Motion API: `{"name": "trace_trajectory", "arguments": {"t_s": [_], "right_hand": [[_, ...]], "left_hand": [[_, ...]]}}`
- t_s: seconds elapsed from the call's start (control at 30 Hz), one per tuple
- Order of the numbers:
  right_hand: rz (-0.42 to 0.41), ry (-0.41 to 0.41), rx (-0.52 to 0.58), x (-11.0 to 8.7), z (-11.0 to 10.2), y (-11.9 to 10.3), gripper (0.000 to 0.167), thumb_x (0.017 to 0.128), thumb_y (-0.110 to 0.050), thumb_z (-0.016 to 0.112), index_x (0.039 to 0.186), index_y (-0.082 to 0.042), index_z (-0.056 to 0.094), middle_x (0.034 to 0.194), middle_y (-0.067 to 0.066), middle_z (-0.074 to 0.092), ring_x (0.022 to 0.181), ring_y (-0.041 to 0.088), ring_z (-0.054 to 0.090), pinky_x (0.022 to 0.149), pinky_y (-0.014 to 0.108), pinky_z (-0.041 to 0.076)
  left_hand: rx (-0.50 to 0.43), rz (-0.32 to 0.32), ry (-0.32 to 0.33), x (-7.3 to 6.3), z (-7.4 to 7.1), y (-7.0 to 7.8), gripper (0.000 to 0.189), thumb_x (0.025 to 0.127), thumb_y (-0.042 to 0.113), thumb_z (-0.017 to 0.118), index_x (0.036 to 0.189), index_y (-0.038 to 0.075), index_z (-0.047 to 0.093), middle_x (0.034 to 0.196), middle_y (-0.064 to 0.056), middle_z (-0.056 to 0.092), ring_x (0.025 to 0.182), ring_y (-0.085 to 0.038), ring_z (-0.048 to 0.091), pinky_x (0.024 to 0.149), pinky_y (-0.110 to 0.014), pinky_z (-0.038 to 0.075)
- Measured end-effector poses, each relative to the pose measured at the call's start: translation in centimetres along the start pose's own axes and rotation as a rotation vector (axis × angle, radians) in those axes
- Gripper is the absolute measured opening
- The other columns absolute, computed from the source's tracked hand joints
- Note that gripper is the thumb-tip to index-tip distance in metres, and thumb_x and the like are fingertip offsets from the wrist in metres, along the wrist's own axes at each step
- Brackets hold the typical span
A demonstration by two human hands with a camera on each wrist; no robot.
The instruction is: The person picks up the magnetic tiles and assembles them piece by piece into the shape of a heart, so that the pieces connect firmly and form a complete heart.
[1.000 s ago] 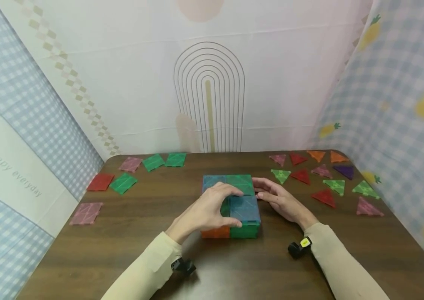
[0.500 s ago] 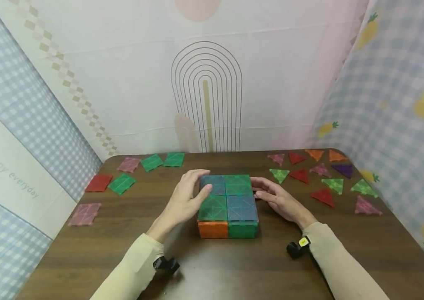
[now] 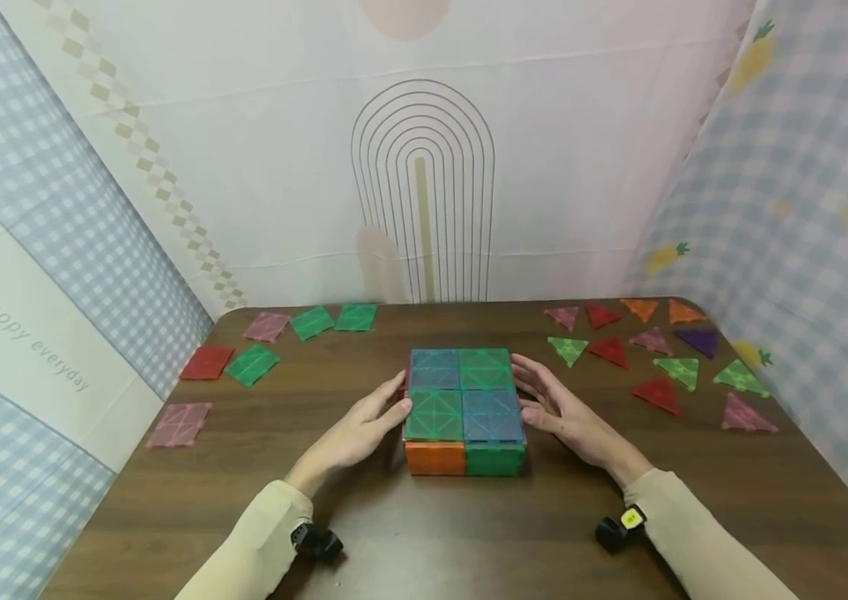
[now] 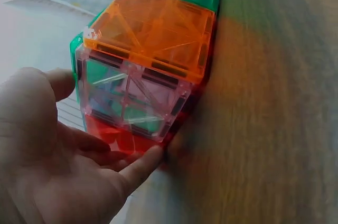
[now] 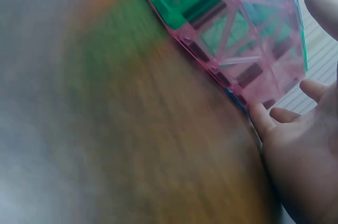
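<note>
A low box of translucent magnetic tiles (image 3: pixel 435 417) sits mid-table, its top a checker of green and blue squares. An orange tile (image 3: pixel 435 458) and a green tile (image 3: pixel 495 460) face the front. My left hand (image 3: pixel 352 435) rests against the box's left side, fingers loosely extended and thumb by the top edge. In the left wrist view, pink (image 4: pixel 150 92) and red (image 4: pixel 124 138) tiles show on that side. My right hand (image 3: pixel 574 423) lies along the right side; the right wrist view shows a little fingertip at the pink side tile (image 5: pixel 237 39).
Square tiles lie flat at the left, among them a red square (image 3: pixel 207 363), a green square (image 3: pixel 252 364) and a pink square (image 3: pixel 179 424). Several triangles, including a purple triangle (image 3: pixel 696 341), are spread at the right. A white patterned cloth (image 3: pixel 304 167) hangs behind the table.
My left hand has moved from above the box's top, round to its left side and lower. The right hand has stayed by the right side. The box stands nearly where it was.
</note>
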State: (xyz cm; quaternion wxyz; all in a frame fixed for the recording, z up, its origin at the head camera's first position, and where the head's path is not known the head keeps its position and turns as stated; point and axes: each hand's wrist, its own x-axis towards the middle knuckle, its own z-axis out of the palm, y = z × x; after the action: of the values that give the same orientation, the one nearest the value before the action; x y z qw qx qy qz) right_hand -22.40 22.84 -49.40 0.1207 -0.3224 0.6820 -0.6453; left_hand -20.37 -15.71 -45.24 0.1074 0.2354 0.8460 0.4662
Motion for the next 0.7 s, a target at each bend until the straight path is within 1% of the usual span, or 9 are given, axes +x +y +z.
{"name": "trace_trajectory", "arguments": {"t_s": [0.13, 0.2, 0.27, 0.3, 0.37, 0.43, 0.5, 0.6, 0.7], "right_hand": [[0.007, 0.001, -0.016, 0.1, 0.2, -0.3, 0.083, 0.115, -0.014, 0.059, 0.179, -0.008, 0.008, 0.183, 0.023, 0.017, 0.166, 0.051, 0.016, 0.124, 0.020, 0.038], [0.012, 0.002, -0.019, 0.1, 0.2, -0.5, 0.083, 0.114, -0.013, 0.059, 0.179, -0.008, 0.007, 0.183, 0.023, 0.017, 0.166, 0.051, 0.017, 0.124, 0.020, 0.038], [0.015, -0.001, -0.022, 0.2, 0.2, -0.5, 0.083, 0.114, -0.012, 0.059, 0.179, -0.008, 0.007, 0.183, 0.023, 0.017, 0.166, 0.051, 0.017, 0.124, 0.020, 0.038], [0.017, -0.002, -0.021, 0.1, 0.2, -0.6, 0.083, 0.114, -0.012, 0.059, 0.179, -0.008, 0.007, 0.183, 0.023, 0.016, 0.167, 0.051, 0.016, 0.124, 0.020, 0.038], [0.020, -0.004, -0.020, 0.1, 0.2, -0.6, 0.083, 0.114, -0.011, 0.058, 0.179, -0.009, 0.006, 0.183, 0.022, 0.015, 0.167, 0.051, 0.015, 0.124, 0.020, 0.038], [0.022, -0.008, -0.014, 0.1, 0.1, -0.5, 0.083, 0.115, -0.010, 0.057, 0.179, -0.010, 0.006, 0.184, 0.021, 0.013, 0.167, 0.050, 0.014, 0.124, 0.020, 0.038], [0.023, -0.012, -0.008, 0.0, 0.1, -0.5, 0.083, 0.115, -0.009, 0.057, 0.180, -0.010, 0.006, 0.184, 0.021, 0.013, 0.168, 0.050, 0.013, 0.124, 0.020, 0.038], [0.015, -0.018, -0.004, -0.1, 0.1, -0.4, 0.082, 0.115, -0.008, 0.056, 0.180, -0.011, 0.006, 0.184, 0.022, 0.012, 0.168, 0.051, 0.011, 0.125, 0.020, 0.037], [0.008, -0.014, 0.001, -0.2, 0.2, -0.3, 0.080, 0.116, -0.008, 0.054, 0.180, -0.011, 0.007, 0.184, 0.023, 0.013, 0.168, 0.050, 0.012, 0.125, 0.020, 0.038]], "left_hand": [[-0.017, 0.014, 0.000, 0.0, 0.4, 0.0, 0.073, 0.121, 0.039, 0.044, 0.175, -0.002, 0.018, 0.184, -0.021, 0.017, 0.171, -0.038, 0.016, 0.136, -0.061, 0.018], [-0.015, 0.028, 0.005, 0.1, 0.8, -0.4, 0.074, 0.121, 0.043, 0.040, 0.174, -0.003, 0.017, 0.183, -0.024, 0.014, 0.170, -0.040, 0.015, 0.136, -0.062, 0.016], [-0.001, 0.038, 0.017, 0.4, 1.3, -1.7, 0.076, 0.122, 0.047, 0.036, 0.175, -0.002, 0.015, 0.183, -0.023, 0.012, 0.170, -0.038, 0.014, 0.138, -0.055, 0.015], [0.000, 0.041, 0.024, 0.5, 1.4, -1.8, 0.077, 0.121, 0.049, 0.034, 0.175, -0.003, 0.014, 0.183, -0.023, 0.012, 0.170, -0.039, 0.015, 0.138, -0.055, 0.015], [0.024, 0.049, 0.040, 0.8, 1.9, -2.8, 0.077, 0.122, 0.050, 0.030, 0.175, -0.003, 0.013, 0.183, -0.023, 0.012, 0.169, -0.039, 0.018, 0.138, -0.049, 0.016], [0.008, 0.041, 0.044, 0.7, 2.1, -2.4, 0.076, 0.122, 0.048, 0.029, 0.175, -0.003, 0.011, 0.183, -0.023, 0.010, 0.169, -0.039, 0.017, 0.138, -0.051, 0.016], [-0.017, 0.016, 0.031, 0.3, 2.1, -1.2, 0.074, 0.123, 0.046, 0.027, 0.175, -0.002, 0.006, 0.184, -0.022, 0.006, 0.170, -0.039, 0.015, 0.137, -0.056, 0.014], [-0.078, -0.025, 0.001, -0.3, 2.1, 0.1, 0.074, 0.123, 0.047, 0.028, 0.176, 0.004, 0.000, 0.186, -0.016, -0.001, 0.171, -0.033, 0.008, 0.137, -0.059, 0.010], [-0.169, -0.009, -0.038, -0.2, 1.9, -0.2, 0.075, 0.123, 0.047, 0.029, 0.176, 0.006, -0.004, 0.186, -0.014, -0.007, 0.172, -0.032, 0.001, 0.137, -0.058, 0.009]]}}
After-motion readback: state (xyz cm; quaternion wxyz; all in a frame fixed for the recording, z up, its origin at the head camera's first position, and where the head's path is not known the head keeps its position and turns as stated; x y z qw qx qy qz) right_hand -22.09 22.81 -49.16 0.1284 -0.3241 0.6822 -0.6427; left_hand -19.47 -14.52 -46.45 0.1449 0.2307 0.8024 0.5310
